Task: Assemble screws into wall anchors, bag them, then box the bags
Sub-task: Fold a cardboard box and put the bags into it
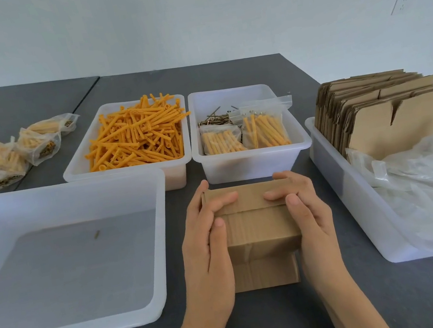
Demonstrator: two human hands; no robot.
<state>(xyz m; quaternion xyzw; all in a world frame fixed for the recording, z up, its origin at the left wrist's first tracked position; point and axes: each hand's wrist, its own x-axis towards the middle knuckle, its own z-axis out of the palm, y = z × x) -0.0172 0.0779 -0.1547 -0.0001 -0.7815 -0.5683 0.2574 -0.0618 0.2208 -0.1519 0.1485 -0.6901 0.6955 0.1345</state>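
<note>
I'm sitting at a dark grey table [224,77] against a plain white wall [185,12], outlet [401,3] showing on the right.

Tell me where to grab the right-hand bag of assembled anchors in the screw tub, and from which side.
Pinch the clear, empty top strip of the bag, reaching down from above. It leans against the tub's back area with the seal end up and free, while its lower part sits wedged beside the other bag and the near wall.

Brown cardboard box [258,231] upright on the table; top flaps folded shut.
</note>
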